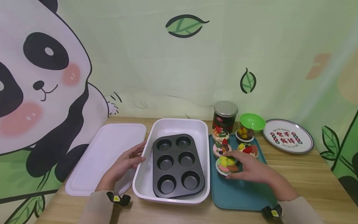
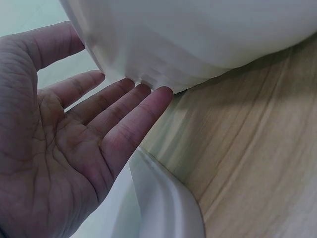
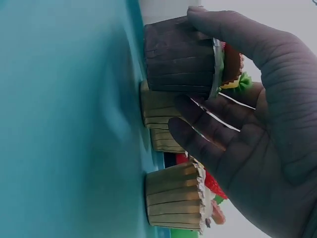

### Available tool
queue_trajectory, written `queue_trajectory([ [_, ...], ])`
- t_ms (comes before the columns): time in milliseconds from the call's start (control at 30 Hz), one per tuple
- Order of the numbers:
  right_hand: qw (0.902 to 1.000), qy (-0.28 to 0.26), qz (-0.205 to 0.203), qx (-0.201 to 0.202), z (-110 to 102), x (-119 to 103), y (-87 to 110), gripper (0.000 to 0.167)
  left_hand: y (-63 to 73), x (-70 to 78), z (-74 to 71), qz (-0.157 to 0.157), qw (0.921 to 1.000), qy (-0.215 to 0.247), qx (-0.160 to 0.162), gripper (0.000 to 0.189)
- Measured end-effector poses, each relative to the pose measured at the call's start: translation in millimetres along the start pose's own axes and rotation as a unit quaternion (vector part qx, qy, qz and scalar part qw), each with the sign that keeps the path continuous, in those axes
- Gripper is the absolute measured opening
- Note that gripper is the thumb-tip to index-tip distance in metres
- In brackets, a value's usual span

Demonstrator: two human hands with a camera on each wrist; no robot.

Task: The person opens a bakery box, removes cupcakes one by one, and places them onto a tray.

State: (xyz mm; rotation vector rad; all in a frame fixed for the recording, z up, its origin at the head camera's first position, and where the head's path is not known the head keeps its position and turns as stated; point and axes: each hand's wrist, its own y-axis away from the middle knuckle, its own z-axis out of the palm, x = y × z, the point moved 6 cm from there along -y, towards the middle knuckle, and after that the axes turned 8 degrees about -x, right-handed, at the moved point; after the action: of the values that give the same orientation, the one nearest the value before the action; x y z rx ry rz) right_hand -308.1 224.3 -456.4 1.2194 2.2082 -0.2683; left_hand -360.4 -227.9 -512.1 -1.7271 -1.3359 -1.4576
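Note:
A fruit-topped cupcake (image 1: 225, 164) in a dark pleated paper cup (image 3: 179, 57) is pinched by my right hand (image 1: 251, 169), the thumb on one side and fingers on the other. Its base is at or close to the teal tray (image 1: 240, 196); I cannot tell whether they touch. Several other cupcakes stand behind it, among them one with a strawberry (image 1: 222, 149). My left hand (image 1: 124, 165) rests its nearly straight fingertips against the outer left wall of a white bin (image 1: 145, 186). Inside the bin lies a dark muffin tin (image 1: 176, 168) with its cups empty.
A white lid (image 1: 98, 155) lies flat at the left. Behind the tray stand a dark tin with a silver lid (image 1: 225, 116) and a green bowl (image 1: 252, 121). To the right is a white plate (image 1: 288, 137) with printed characters. A cloth-covered wall (image 1: 156, 77) borders the wooden table.

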Motion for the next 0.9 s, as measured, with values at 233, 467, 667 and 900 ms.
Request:
queue_trajectory([
  [233,0.9992,-0.017,-0.011,-0.034,-2.0,-3.8,5.1,0.075,-0.6,0.2,0.0,0.001,1.0,-0.001,-0.001,0.067],
  [467,0.9949,-0.037,0.006,-0.094,7.9,-3.0,2.2,0.074,0.2,0.1,0.0,0.002,1.0,0.003,0.0,0.067],
  [667,0.9934,-0.04,0.006,-0.108,13.4,-1.1,1.6,0.082,0.1,0.6,0.2,0.0,1.0,0.0,0.0,0.067],
  [900,0.994,-0.032,-0.007,-0.105,16.0,-2.3,-0.4,0.086,0.4,1.3,0.6,0.001,1.0,0.005,-0.002,0.067],
])
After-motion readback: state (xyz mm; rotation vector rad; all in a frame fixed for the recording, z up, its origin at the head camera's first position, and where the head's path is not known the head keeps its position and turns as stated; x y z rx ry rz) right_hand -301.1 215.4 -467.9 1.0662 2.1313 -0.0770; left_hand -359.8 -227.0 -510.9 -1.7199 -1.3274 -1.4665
